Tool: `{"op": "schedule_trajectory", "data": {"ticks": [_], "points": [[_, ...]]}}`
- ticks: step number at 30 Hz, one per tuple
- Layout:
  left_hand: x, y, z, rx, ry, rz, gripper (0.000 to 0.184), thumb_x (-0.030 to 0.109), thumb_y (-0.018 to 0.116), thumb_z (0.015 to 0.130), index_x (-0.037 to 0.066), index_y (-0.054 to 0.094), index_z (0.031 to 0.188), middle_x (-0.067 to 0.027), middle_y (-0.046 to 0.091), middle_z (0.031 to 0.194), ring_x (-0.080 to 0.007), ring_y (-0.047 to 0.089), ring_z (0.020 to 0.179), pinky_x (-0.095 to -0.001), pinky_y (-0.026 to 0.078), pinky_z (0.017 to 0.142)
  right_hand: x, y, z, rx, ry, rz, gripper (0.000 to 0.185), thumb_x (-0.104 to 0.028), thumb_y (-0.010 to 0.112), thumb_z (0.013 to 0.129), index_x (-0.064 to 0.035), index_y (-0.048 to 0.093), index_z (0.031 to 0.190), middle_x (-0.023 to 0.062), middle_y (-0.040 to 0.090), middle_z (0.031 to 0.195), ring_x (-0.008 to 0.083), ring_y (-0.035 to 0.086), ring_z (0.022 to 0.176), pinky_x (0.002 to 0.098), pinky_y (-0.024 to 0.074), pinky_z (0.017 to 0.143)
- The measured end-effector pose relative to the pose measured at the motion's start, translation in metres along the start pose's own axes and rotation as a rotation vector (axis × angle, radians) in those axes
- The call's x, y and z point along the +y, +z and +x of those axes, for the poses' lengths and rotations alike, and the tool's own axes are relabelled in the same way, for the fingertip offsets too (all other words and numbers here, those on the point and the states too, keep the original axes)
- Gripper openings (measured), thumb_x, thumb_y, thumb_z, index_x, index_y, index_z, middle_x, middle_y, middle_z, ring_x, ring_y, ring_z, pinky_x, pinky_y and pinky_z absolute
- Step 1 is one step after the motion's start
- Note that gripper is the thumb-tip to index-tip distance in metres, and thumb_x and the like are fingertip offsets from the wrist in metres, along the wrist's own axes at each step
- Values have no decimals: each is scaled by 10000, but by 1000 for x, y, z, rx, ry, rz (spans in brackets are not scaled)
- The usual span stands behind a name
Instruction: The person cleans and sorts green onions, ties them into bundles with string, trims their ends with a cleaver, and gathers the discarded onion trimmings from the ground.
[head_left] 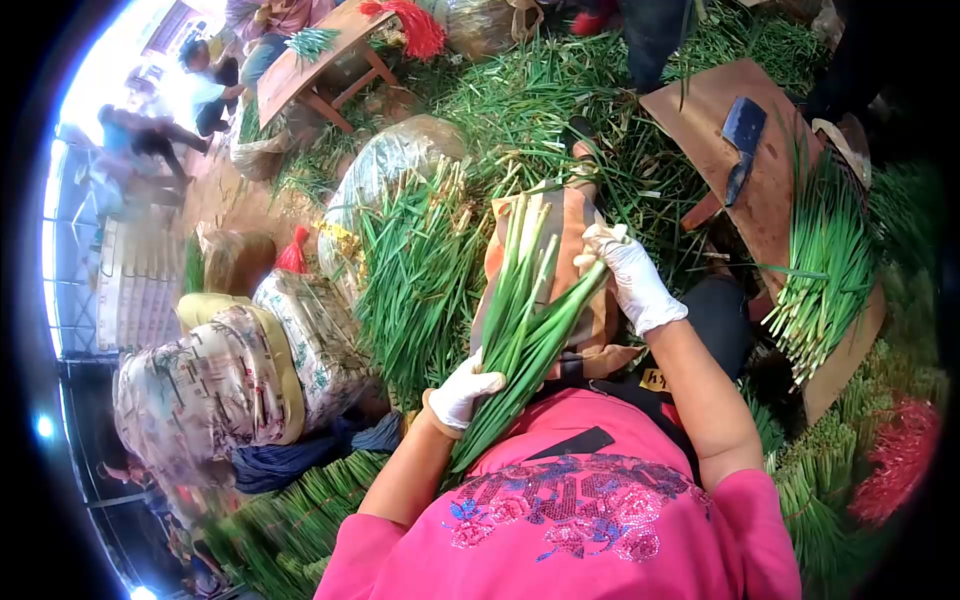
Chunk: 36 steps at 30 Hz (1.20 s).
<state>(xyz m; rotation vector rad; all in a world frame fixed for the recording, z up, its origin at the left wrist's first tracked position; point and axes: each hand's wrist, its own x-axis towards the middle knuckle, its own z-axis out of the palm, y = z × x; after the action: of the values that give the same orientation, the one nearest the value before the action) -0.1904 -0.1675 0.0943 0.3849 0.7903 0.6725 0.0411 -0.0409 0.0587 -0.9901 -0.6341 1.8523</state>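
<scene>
At far left one swath of pale, floral-printed cloth (pixel 215 380) bulges, rounded and wrinkled. Below it, more tied-looking green bundles (pixel 310 500) than can be counted lie packed in slanting rows. At least two other people (pixel 207 92), blurred, show at upper left. Next comes the first of two wooden counters (pixel 345 30), a narrow flat board on splayed legs, bearing one small green bundle (pixel 313 42) and one tangle of glossy red strands (pixel 415 28). One crinkled, translucent plastic bag (pixel 395 155) stands behind a loose heap of green stalks (pixel 420 265), too overlapped to count.

Two hands, both in thin white gloves, are at the centre. The left hand (pixel 468 393) is closed round the leafy part of one bunch of green stalks (pixel 530 310), which slants above the lap between the hands; its leaves are long, flat and smooth, its stems pale and slender. The right hand (pixel 635 275), fingers curled in, grips some of the whitish stem ends.

To the right, the second counter (pixel 700 130), of smooth brown wood, carries one cleaver (pixel 743 135) with a dark, rectangular blade, and one thick bundle of leaves (pixel 830 255), pale ends downward. One frayed red mass of strands (pixel 895 460) ends the row.
</scene>
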Motion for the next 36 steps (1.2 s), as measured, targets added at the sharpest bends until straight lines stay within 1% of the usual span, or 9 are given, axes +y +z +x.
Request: {"op": "schedule_trajectory", "data": {"ticks": [7, 11, 13, 19, 22, 27, 29, 35, 36], "points": [[-11, -36, 11, 49, 56, -115, 702, 188, 719, 750, -15, 398, 1340, -136, 574, 1220, -241, 576, 1094, -363, 439, 975, -1, 0, 0, -140, 4, -129, 188, -199, 606, 900, -40, 607, 999, -2, 617, 773, 96, 588, 626, 231, 486, 592], [-3, -30, 22, 24, 143, 116, 730, 214, 737, 746, -9, 385, 1345, -143, 554, 1243, -252, 575, 1099, -374, 438, 978, -2, 25, 0, -146, 36, -359, 272, -144, 663, 854, -2, 624, 1083, 19, 653, 822, 85, 575, 654, 237, 466, 598], [23, 2, 20, -45, 81, 51, 831, 282, 769, 724, 14, 332, 1378, -158, 527, 1276, -258, 546, 1146, -395, 435, 983, 3, 33, 11, -144, 22, -572, 245, -224, 701, 829, -18, 670, 957, -8, 627, 707, 62, 529, 624, 246, 442, 586], [50, 24, 35, 54, 189, 176, 758, 270, 754, 738, 37, 371, 1350, -107, 561, 1210, -231, 571, 1094, -369, 466, 939, 6, 62, -5, -144, -107, -211, 180, -211, 634, 879, -35, 634, 839, -3, 587, 726, 53, 527, 645, 223, 450, 597], [45, 2, 51, 34, 302, 4, 709, 217, 750, 751, -8, 394, 1320, -166, 556, 1221, -286, 605, 1045, -421, 493, 910, -2, 48, -13, -125, -82, -47, 236, -221, 590, 900, -14, 599, 789, 16, 569, 748, 84, 543, 660, 245, 490, 648], [37, -50, 65, 42, 273, -53, 476, 357, 646, 832, 34, 530, 1162, -120, 641, 870, -208, 636, 691, -324, 540, 609, 3, 39, -12, 15, -7, 258, 309, -292, 578, 892, -48, 547, 706, 36, 544, 596, 145, 526, 509, 293, 462, 522], [41, -50, 63, 68, 276, -82, 446, 382, 605, 851, 42, 539, 1132, -129, 644, 835, -223, 639, 673, -339, 542, 607, 3, 26, 1, -10, 62, 180, 244, -276, 524, 931, -47, 604, 903, -17, 466, 584, 96, 495, 550, 258, 419, 540], [62, -32, 64, 117, 265, -60, 482, 373, 589, 857, 50, 519, 1208, -137, 643, 920, -236, 646, 752, -348, 547, 655, 6, 38, 28, -44, 86, 82, 168, -182, 633, 876, -35, 651, 955, -19, 598, 713, 76, 519, 524, 227, 421, 458], [67, -29, 61, 141, 215, 6, 600, 361, 615, 830, 31, 462, 1307, -69, 613, 1094, -149, 612, 841, -289, 522, 726, 3, 47, 28, -37, 11, 15, 168, -178, 636, 869, -32, 655, 950, -14, 615, 750, 73, 530, 551, 227, 424, 465]]}}
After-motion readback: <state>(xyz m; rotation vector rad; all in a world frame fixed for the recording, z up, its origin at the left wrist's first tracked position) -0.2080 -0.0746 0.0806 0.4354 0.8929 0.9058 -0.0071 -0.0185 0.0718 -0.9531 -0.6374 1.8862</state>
